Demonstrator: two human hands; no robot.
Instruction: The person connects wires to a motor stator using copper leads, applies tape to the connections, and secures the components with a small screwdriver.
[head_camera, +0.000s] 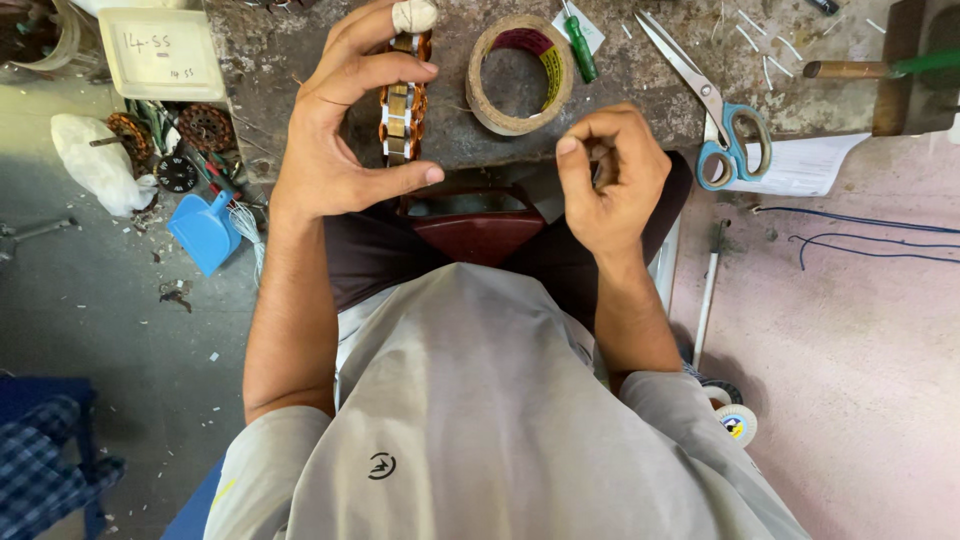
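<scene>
While the left hand curls around a ring-shaped motor core wound with copper wire, its thumb and fingers clamp the core's sides, holding it on edge at the upper middle of the frame, over the workbench. One fingertip wears a pale bandage. The right hand, just right of centre, has its fingers bunched together, pinching something thin that cannot be made out. A roll of tape lies on the bench between the hands. Scissors with blue handles rest to the right, a green screwdriver beside the tape. A blue scoop lies on the floor at left.
</scene>
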